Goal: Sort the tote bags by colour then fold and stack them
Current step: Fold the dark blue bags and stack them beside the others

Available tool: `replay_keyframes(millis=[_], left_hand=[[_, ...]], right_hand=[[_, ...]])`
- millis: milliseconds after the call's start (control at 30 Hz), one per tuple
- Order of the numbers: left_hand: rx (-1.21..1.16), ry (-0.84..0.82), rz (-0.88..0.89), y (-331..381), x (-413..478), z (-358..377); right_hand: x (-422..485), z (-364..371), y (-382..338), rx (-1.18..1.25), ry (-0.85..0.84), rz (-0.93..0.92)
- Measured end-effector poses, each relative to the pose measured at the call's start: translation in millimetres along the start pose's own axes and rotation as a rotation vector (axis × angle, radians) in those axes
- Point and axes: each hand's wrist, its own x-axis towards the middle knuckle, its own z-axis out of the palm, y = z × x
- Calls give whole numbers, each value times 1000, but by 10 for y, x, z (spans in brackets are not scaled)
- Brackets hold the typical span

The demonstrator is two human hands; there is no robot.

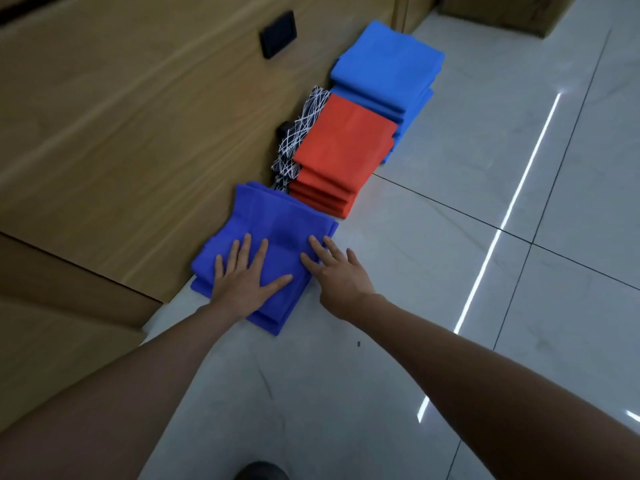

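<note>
Left hand (246, 280) and right hand (334, 271) press flat on dark-blue stack (277, 223).

Three stacks of folded bags sit in a row on the floor (450, 237), along the foot of the wall (138, 116) on the left. The near stack (273, 220) comes first, the middle stack (346, 140) is just beyond it, and the far stack (388, 60) lies just behind that. A loose bag (304, 123) is wedged between the middle stack and the wall. The left hand (247, 282) lies flat on the near stack, and the right hand (337, 275) rests its fingers on that stack's right edge.
</note>
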Motion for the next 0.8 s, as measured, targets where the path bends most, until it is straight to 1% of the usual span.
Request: replay_keyframes(millis=[100,167,233,300,367,400,433,467,533,600,733,800], left_hand=[[50,-5,-16,48,-28,-47],[64,-21,-26,94,-53,-130],[82,-18,-35,178,-81,-264],[141,59,-29,321,-160,-449],[235,227,63,532,-319,-635],[252,302,159,670,-421,-712],[235,343,276,826,-522,-760],[196,346,397,996,-624,-791],[124,274,591,1367,-782,-780],[100,171,719,1746,-855,-643],[92,29,877,2432,-888,-152],[85,-52,938,2721,-889,122]], right_hand=[[7,-80,3,46,-57,12],[-13,-206,24,190,-83,1],[-110,-356,48,412,-22,3],[-302,-484,98,595,71,41],[-555,-565,206,622,143,61],[-696,-588,287,604,163,70],[-849,-603,384,587,179,91],[-1012,-611,486,578,193,125],[-1363,-599,693,576,227,217],[-1716,-529,882,568,249,303],[-2374,-281,1210,547,254,463],[-2730,-86,1376,507,299,589]])
